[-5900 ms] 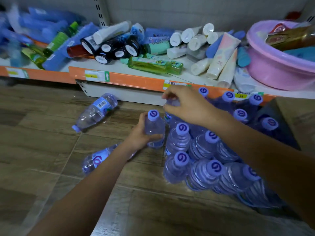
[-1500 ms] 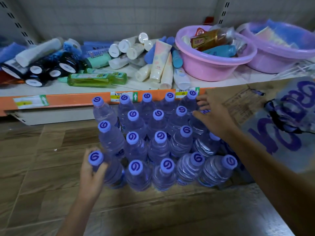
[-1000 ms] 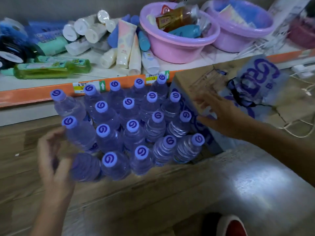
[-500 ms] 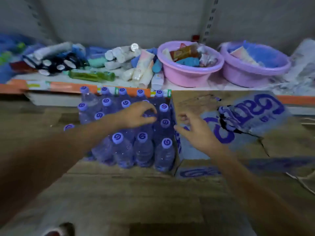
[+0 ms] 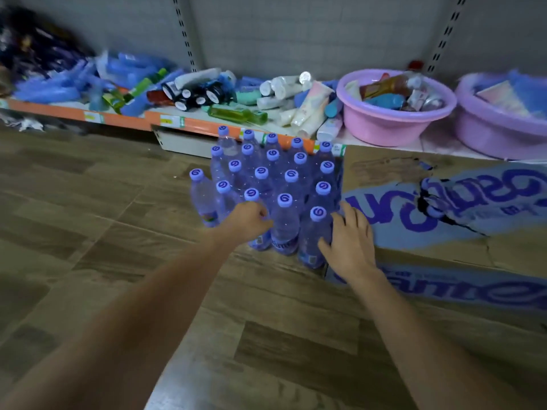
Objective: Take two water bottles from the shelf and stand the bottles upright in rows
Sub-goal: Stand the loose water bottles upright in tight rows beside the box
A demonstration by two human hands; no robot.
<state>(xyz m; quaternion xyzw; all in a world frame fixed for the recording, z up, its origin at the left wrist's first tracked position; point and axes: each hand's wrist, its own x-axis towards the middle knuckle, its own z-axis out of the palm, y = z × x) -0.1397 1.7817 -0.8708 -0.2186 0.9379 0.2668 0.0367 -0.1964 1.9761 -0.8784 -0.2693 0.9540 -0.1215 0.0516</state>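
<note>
Both hands [image 5: 299, 229] now at front-row bottles [image 5: 284, 223], cardboard box [image 5: 444, 202] touching right

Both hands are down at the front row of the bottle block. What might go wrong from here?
1. The upright bottles stand packed close, so a nudge from the left hand at the front row could topple several at once.
2. The right hand sits between the corner bottle and the cardboard box; pushing may tip that bottle.
3. One bottle stands out of line at the left edge, unsupported.
</note>
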